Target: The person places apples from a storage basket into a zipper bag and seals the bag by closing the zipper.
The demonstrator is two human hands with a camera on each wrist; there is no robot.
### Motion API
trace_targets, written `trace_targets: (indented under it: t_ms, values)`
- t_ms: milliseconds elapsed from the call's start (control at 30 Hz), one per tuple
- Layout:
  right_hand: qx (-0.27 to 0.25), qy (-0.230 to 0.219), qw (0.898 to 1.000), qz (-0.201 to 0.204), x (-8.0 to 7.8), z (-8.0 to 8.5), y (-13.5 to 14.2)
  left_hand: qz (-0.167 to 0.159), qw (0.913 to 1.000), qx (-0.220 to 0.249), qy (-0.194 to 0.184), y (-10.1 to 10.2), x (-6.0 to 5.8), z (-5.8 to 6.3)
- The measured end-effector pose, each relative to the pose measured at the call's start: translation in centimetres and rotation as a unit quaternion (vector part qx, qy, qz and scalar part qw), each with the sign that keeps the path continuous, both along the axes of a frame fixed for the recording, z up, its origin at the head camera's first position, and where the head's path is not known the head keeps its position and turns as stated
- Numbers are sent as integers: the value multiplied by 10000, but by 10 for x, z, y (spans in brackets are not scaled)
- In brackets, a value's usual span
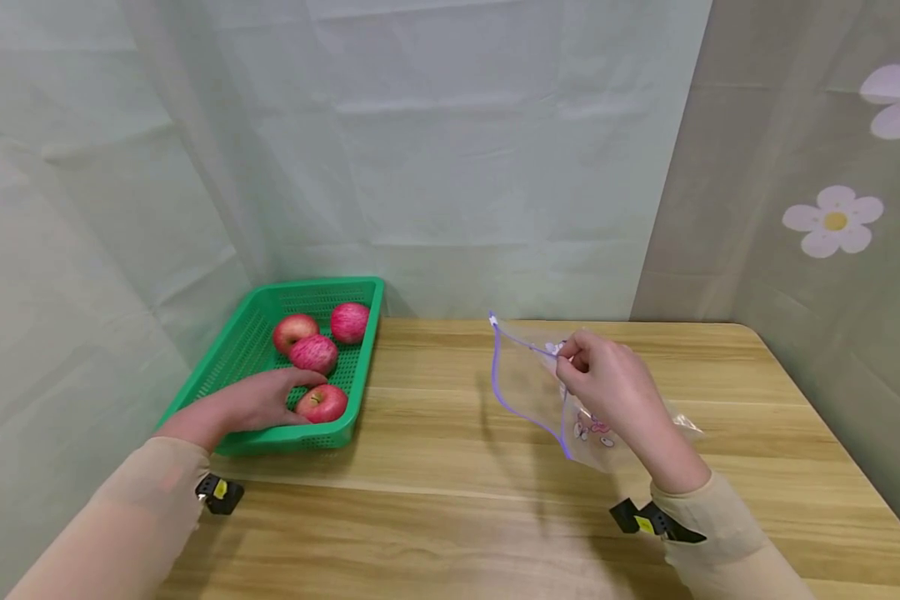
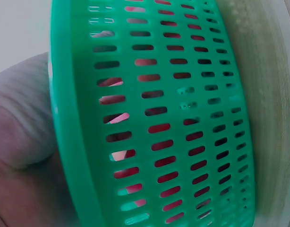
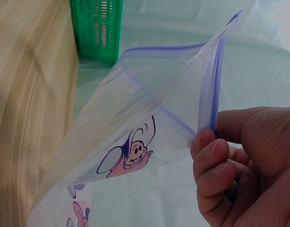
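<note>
My left hand (image 1: pixel 258 402) reaches over the near rim of a green plastic basket (image 1: pixel 225 367) and grips a red apple (image 1: pixel 324 404), thumb on the near side and fingers on the far side. Behind it in the basket lie more apples (image 1: pixel 313 355). In the left wrist view the basket wall (image 2: pixel 149 94) hides the grip. Off to the right, my right hand (image 1: pixel 611 379) pinches the purple zip edge of a clear zip bag (image 1: pixel 525 383) between thumb and fingers. The bag's mouth gapes toward the basket; cartoon figures (image 3: pixel 135 151) are printed on it.
The basket and the bag are on a wood-grain table (image 1: pixel 420 517). A pale cloth (image 1: pixel 457 150) hangs behind the table, and a grey cloth with white flowers (image 1: pixel 832 221) hangs at the right.
</note>
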State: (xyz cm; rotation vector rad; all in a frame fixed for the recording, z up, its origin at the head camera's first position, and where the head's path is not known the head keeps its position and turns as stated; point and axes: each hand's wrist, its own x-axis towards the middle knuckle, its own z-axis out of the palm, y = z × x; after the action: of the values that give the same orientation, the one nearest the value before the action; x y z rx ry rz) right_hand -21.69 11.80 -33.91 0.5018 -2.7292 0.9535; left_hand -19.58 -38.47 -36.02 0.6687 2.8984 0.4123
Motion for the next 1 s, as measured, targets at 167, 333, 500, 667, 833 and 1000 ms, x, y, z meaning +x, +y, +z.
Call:
trace_targets:
  t_ms: [167,333,500,667,833,1000]
  values:
    - [23,-56,10000,8,0,-2,2,-33,9999,2,-161,-1,-2,-2]
    - [49,-115,9999,-37,-1,-3,3,-15,9995,-29,-315,-1,-5,-2]
    - [51,-96,9999,-41,-1,-2,2,112,9990,-95,-412,0,-5,-1]
    - [52,-107,9999,-52,-1,-2,3,193,9990,-198,-360,4,-6,-2]
    - [77,-169,9998,-70,-1,-3,6,264,9987,-211,-374,7,-8,-6]
    - [75,-154,9998,-76,-1,-4,8,324,9986,-185,-383,9,-9,-7]
